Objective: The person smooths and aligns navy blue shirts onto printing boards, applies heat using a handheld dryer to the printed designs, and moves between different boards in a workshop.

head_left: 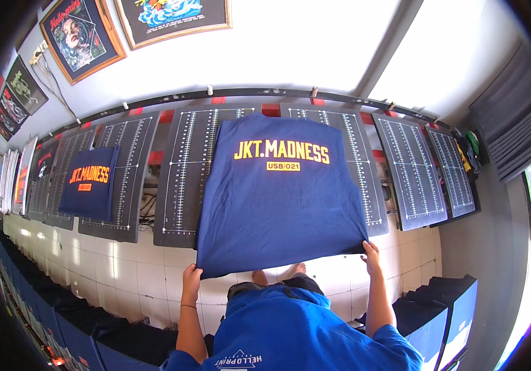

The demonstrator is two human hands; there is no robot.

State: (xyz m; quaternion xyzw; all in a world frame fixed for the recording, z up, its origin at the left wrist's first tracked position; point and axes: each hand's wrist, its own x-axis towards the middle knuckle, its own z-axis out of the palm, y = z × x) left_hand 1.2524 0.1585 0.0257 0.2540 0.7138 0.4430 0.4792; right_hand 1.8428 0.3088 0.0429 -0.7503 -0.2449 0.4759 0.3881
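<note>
A navy sleeveless shirt (pixel 281 210) with yellow and orange lettering lies spread across two dark printing boards, its near hem drawn out past their front edges. At the hem's left corner, my left hand (pixel 191 275) is closed on the cloth. My right hand (pixel 371 256) grips the opposite corner, a little higher in the picture. Between my hands the hem hangs fairly taut over the floor. Beneath the shirt, the left board (pixel 179 167) and the right board (pixel 364 161) show white ruled grid lines along their uncovered sides.
Another navy printed garment (pixel 95 198) lies folded on the boards at the left. More gridded boards (pixel 408 167) stand at the right, along a dark rail (pixel 265 91). Dark-topped blue boxes (pixel 420 321) stand behind me. Framed prints (pixel 83 40) hang on the wall.
</note>
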